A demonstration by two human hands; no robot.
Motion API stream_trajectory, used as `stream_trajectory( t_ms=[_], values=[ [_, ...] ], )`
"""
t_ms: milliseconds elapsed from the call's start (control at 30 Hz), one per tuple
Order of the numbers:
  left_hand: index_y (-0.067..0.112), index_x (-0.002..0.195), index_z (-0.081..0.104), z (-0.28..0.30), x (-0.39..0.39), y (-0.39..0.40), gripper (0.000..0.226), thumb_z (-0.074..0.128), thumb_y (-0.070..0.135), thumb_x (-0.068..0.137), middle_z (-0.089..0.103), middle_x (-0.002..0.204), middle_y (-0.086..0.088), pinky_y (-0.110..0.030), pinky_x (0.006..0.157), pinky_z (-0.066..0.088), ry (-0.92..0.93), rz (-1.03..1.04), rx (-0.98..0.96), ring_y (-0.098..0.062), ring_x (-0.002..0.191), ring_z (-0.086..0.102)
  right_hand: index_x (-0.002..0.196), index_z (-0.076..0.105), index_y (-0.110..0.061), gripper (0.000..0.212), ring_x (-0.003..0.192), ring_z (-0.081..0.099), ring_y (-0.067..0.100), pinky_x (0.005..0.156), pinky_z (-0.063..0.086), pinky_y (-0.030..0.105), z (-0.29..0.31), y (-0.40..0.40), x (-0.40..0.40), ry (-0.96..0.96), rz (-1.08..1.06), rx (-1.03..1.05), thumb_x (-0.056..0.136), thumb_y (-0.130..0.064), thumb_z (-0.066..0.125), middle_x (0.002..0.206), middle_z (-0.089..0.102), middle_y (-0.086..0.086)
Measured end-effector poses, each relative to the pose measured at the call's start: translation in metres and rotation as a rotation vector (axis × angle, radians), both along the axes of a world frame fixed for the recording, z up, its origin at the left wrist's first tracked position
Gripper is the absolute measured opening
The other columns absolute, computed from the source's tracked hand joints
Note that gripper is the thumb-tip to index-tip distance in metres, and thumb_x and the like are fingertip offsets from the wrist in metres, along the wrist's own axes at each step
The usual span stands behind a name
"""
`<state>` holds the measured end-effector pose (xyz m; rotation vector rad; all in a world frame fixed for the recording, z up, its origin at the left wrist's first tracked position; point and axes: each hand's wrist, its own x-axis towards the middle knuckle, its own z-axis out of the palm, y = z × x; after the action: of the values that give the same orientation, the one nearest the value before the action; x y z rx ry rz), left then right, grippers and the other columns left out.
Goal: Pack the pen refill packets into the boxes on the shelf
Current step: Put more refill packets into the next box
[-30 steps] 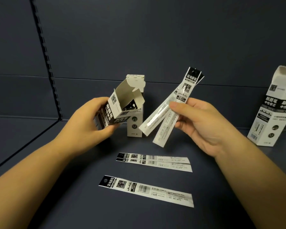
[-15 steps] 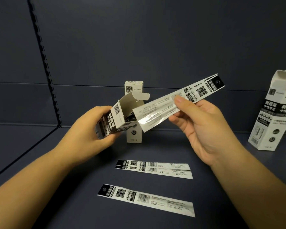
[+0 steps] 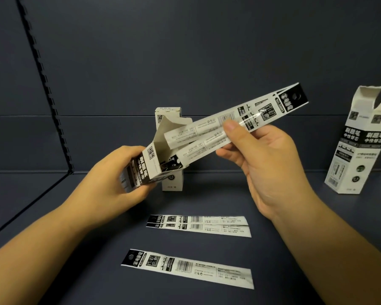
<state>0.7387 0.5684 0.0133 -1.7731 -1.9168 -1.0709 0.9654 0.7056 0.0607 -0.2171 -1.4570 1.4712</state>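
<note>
White-and-black refill packets (image 3: 231, 126), two at least, pinched together in the right hand (image 3: 266, 159) between thumb and curled fingers, slanted down and leftward. Lower ends just at the mouth of the held box (image 3: 145, 166), one tip seemingly past the rim, the other against the raised flap; black header end with its hang hole highest, up at the right. Box gripped around its base by the left hand (image 3: 110, 186), tilted with its open top toward the packets. Dark contents glimpsed inside, too small to identify.

Insertion step judged under way, not finished. Next move likely calling for both tips lined up inside the opening, clear of the flap, then slid lengthwise down until seated; box to be kept tilted and steady. Thin film probably prone to buckling if pushed against the flap or the things already inside.

On the shelf (image 3: 295, 249) below: an overlapping pair of packets (image 3: 198, 225), then a single packet (image 3: 187, 268) nearer the camera, all flat and waiting. Closed box (image 3: 169, 179) upright just behind the held one; open box (image 3: 359, 150) well apart at the right, flap up.

Printing on boxes and packets in Chinese characters, white on black bands, with barcodes on the packets; "0.5" readable in a round mark on the closed box. No brand name legible.
</note>
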Motion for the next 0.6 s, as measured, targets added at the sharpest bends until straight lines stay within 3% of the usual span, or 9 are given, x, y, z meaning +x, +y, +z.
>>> stream_trajectory(
  t_ms=[167,300,600],
  values=[
    [0.059,0.121,0.044,-0.0001,0.0019,0.0004,0.056,0.072,0.044,0.076,0.056,0.119,0.029,-0.014,0.087,0.044,0.017,-0.010,-0.007,0.003,0.110,0.058,0.096,0.074,-0.012,0.008,0.089,0.076,0.015,0.072,0.059,0.024,-0.0001,-0.0035,-0.0004,-0.009,-0.041,0.126,0.094,-0.013,0.067,0.095,0.080,0.001],
    [0.057,0.123,0.044,-0.0011,0.0027,0.0022,0.054,0.075,0.049,0.080,0.056,0.121,0.029,-0.015,0.088,0.044,0.021,-0.019,-0.002,0.005,0.111,0.057,0.094,0.074,-0.017,0.007,0.088,0.077,0.017,0.077,0.062,0.034,-0.0020,-0.0055,-0.0013,-0.041,-0.097,0.234,0.094,-0.013,0.068,0.094,0.080,-0.003],
    [0.052,0.125,0.046,-0.0029,0.0036,0.0033,0.063,0.081,0.030,0.078,0.056,0.121,0.030,-0.013,0.086,0.043,0.033,0.004,-0.005,0.007,0.110,0.056,0.094,0.070,-0.014,0.004,0.086,0.077,0.014,0.069,0.060,0.024,-0.0010,-0.0101,-0.0013,-0.008,-0.046,0.153,0.094,-0.011,0.067,0.091,0.080,-0.002]
  ],
)
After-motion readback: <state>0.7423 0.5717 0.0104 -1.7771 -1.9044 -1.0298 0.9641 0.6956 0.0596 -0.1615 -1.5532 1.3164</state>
